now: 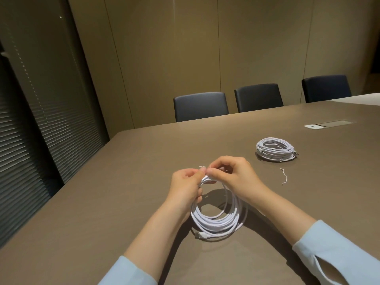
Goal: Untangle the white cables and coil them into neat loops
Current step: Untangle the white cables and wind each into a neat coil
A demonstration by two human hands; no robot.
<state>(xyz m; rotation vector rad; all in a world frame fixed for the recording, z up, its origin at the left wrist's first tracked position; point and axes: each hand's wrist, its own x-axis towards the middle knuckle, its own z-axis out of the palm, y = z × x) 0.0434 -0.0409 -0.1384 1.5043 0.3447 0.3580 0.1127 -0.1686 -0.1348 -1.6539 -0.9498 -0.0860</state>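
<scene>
A white cable coil (pixel 216 222) stands tilted on the brown table (pixel 123 202), its lower part resting on the surface with a connector at the front. My left hand (pixel 186 187) grips the coil's top bundle. My right hand (pixel 234 174) pinches a thin white twist tie (pixel 205 167) at the same spot; the tie's short ends stick up between my fingertips. A second white cable coil (pixel 275 149) lies flat to the right, farther back. A loose white twist tie (pixel 284 176) lies on the table between the two coils.
Three dark chairs (pixel 200 105) line the table's far edge. A socket panel (pixel 329 124) is set into the table at the back right. Window blinds (pixel 30 140) fill the left side beyond the table edge.
</scene>
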